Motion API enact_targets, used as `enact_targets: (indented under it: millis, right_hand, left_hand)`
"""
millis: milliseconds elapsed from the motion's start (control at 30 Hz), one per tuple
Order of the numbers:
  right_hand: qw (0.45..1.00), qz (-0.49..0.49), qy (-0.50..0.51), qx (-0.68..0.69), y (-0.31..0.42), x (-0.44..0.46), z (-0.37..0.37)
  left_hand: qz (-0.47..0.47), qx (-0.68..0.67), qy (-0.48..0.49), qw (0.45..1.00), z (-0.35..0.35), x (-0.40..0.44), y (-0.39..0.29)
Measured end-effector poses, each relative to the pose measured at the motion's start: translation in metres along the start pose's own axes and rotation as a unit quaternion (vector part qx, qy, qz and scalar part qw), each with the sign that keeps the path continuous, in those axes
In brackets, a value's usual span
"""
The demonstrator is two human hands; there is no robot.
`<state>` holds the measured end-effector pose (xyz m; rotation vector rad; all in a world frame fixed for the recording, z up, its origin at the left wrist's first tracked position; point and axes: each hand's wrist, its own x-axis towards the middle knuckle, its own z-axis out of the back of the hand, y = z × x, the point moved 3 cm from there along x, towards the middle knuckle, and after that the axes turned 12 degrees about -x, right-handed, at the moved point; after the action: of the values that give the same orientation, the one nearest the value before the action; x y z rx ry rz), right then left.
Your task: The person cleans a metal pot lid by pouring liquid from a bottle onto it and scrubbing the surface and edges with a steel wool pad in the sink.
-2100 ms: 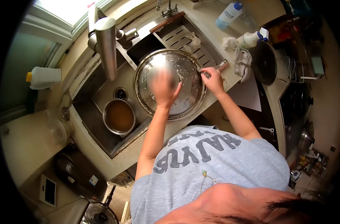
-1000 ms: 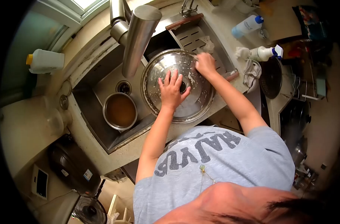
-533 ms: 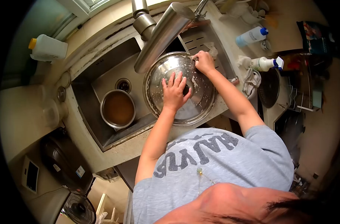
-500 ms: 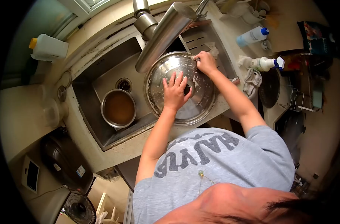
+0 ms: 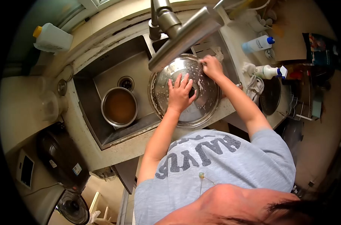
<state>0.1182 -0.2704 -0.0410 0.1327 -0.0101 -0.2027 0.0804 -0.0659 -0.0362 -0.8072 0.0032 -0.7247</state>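
Observation:
A large domed metal pot lid (image 5: 204, 99) rests across the right part of the sink, specked with pale flecks or suds. My left hand (image 5: 181, 93) lies on top of it with fingers spread, beside its dark knob (image 5: 192, 92). At the lid's far right rim my right hand (image 5: 212, 67) is closed, its fingertips slightly blurred. Whatever those fingers may hold is too small and hidden to name. Left of the lid, a round metal pot (image 5: 120, 107) with brownish liquid stands in the sink basin (image 5: 106, 77).
A thick metal faucet (image 5: 181, 41) reaches over the lid's far edge. Along the right counter are a blue-capped bottle (image 5: 257, 44), a spray bottle (image 5: 267, 71) and a crumpled cloth (image 5: 255, 87). A white jug (image 5: 54, 37) with a yellow cap stands at the far left.
My right hand has shifted slightly along the lid's rim. My left hand stays spread on the lid. The whole view has moved a little, with the faucet appearing further right.

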Motion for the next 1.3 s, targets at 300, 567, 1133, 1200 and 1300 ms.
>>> enact_targets:
  millis: [300,567,1133,1200,1300]
  right_hand:
    - [0.995,0.085,0.033,-0.041,0.096,0.045,0.011]
    - [0.994,-0.1,0.013,0.032,-0.029,-0.081,0.011]
    - [0.991,-0.131,0.005,-0.017,-0.022,-0.087,0.009]
    - [0.993,-0.118,-0.031,0.003,-0.012,-0.045,0.011]
    - [0.995,-0.096,0.009,0.009,-0.009,-0.031,0.015]
  left_hand:
    - [0.002,0.0,0.009,1.0,0.0,-0.002,0.0]
    - [0.006,0.006,0.004,1.0,-0.004,-0.003,-0.001]
    - [0.006,0.001,0.011,1.0,0.001,0.001,-0.002]
    - [0.007,0.003,0.018,1.0,0.0,-0.001,-0.002]
    - [0.003,0.008,0.01,1.0,-0.002,-0.002,-0.001]
